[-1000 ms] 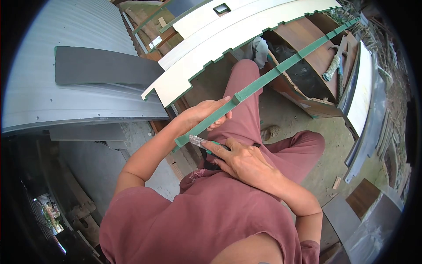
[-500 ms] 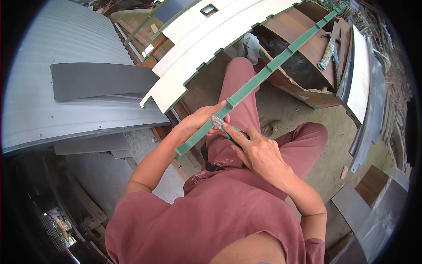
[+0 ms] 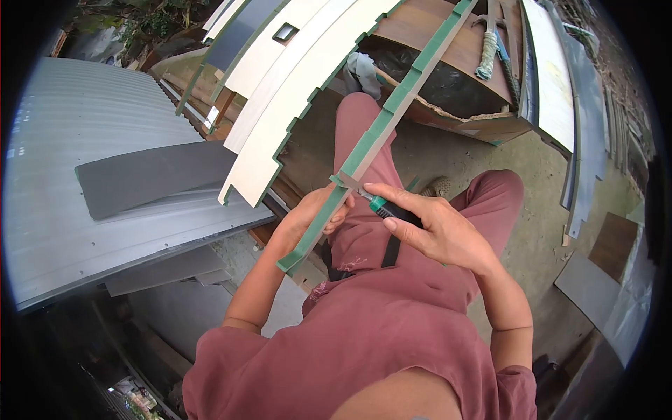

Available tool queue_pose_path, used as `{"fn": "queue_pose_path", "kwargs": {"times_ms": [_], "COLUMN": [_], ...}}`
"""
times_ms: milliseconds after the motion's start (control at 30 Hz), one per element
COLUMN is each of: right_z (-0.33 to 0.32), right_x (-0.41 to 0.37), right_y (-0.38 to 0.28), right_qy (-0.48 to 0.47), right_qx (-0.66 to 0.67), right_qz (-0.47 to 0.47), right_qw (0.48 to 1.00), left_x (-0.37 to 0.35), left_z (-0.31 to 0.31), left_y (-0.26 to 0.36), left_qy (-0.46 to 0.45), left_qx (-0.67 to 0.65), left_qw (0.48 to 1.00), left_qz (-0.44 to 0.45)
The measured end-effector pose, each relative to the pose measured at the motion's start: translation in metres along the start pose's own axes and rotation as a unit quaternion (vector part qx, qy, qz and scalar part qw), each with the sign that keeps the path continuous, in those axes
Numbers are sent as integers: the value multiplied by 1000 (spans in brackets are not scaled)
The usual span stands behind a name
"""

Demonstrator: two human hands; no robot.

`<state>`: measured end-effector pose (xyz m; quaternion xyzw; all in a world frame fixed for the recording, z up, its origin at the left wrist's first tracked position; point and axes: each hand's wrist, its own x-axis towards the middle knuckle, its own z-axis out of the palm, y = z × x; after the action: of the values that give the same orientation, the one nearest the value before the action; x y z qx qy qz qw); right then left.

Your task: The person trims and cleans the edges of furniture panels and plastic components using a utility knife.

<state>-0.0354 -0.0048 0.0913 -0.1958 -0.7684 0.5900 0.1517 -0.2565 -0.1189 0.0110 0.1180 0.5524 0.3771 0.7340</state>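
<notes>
A long green strip (image 3: pixel 381 129) with a stepped edge runs diagonally across my lap, its near end bent outward. My left hand (image 3: pixel 315 213) is closed around the strip from underneath, a short way above that end. In my right hand (image 3: pixel 437 227) is a scraper with a green and black handle (image 3: pixel 392 208). Its metal blade lies against the strip at one of the steps, just above my left fingers. Part of the blade is hard to make out against the strip.
Cream panels (image 3: pixel 280 112) with green stepped edges lie ahead on the left. A dark curved panel (image 3: pixel 154 175) rests on a corrugated metal sheet (image 3: pixel 105 105). At the right, a hammer (image 3: pixel 488 52) lies on a brown wooden cabinet (image 3: pixel 420 28).
The strip has rolled in my hands, so a greyish side now shows. My scraper blade has gone from lying flat on it to a step. The view has shifted slightly.
</notes>
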Motion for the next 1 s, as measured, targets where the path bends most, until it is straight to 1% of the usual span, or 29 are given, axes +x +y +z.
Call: {"fn": "queue_pose_path", "kwargs": {"times_ms": [33,67,100,167,200,233,267,300,367,400,467,500,567,600,700,733,800,967,1000], "right_z": [-4,-8,-10,-12,-11,-8,-6,-6,-9,-8,-6,-5,-4,-8,-28,-30,-35,-38,-37], "right_x": [3,6,8,9,8,5,2,1,1,1,0,0,2,4,12,10,8,6,6], "right_y": [-4,-5,-3,0,3,6,8,6,-2,-2,-3,-1,6,6,11,11,11,15,21], "right_qy": [-61,-123,-120,-145,-141,-90,-36,-31,-38,-34,-9,-8,43,44,85,87,66,48,59], "right_qx": [26,53,56,53,55,-31,-116,-114,-179,-179,-258,-257,-309,-308,-297,-297,-249,-216,-172], "right_qz": [83,164,165,179,178,101,24,26,37,38,4,4,-17,-16,38,39,65,75,38], "right_qw": [994,977,977,972,972,990,992,993,982,983,966,966,950,950,950,950,964,972,983], "left_x": [0,-1,0,-3,-4,-4,-4,-4,-5,-5,-6,-6,-3,-2,-1,-1,0,2,2], "left_z": [0,-1,-1,5,8,8,7,7,8,9,11,12,3,1,4,4,5,5,5], "left_y": [1,1,1,4,6,7,6,6,7,7,7,7,1,-1,-6,-6,-5,-7,-6], "left_qy": [0,-1,-1,9,20,20,17,14,18,25,19,14,-3,-20,-14,-15,-28,-28,-31], "left_qx": [3,11,19,21,21,25,20,16,18,14,9,1,-4,-10,-10,-8,-27,-28,-33], "left_qw": [1000,1000,1000,1000,1000,999,1000,1000,1000,999,1000,1000,1000,1000,1000,1000,999,999,999], "left_qz": [-3,-6,-10,-11,-8,-9,-11,-13,-14,-14,-6,3,3,2,12,11,1,5,3]}}
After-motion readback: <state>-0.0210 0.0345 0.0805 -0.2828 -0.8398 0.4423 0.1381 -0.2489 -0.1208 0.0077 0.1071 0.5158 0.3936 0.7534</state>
